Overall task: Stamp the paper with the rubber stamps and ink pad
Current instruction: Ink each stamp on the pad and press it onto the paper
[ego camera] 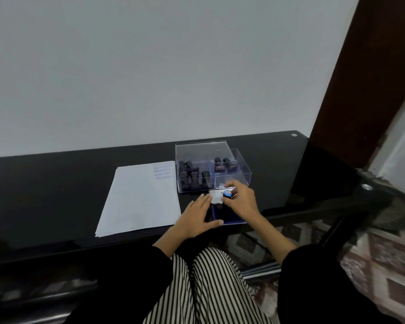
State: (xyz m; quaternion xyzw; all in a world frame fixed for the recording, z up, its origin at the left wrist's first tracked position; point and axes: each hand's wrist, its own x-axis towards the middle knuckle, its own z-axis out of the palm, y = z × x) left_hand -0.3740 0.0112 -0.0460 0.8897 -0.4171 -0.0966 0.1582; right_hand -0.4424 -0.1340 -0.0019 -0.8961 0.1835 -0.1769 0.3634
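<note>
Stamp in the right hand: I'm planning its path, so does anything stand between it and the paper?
Yes. The left hand rests at the ink pad's left edge, its straight fingers between the stamp held by the right hand and the paper. Lifting over them would probably clear.

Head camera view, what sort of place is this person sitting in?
Probably a room in a home, used as a desk corner: a glossy black table set against a plain white wall, a dark wooden door frame on the right, and a patterned rug on the floor.
</note>
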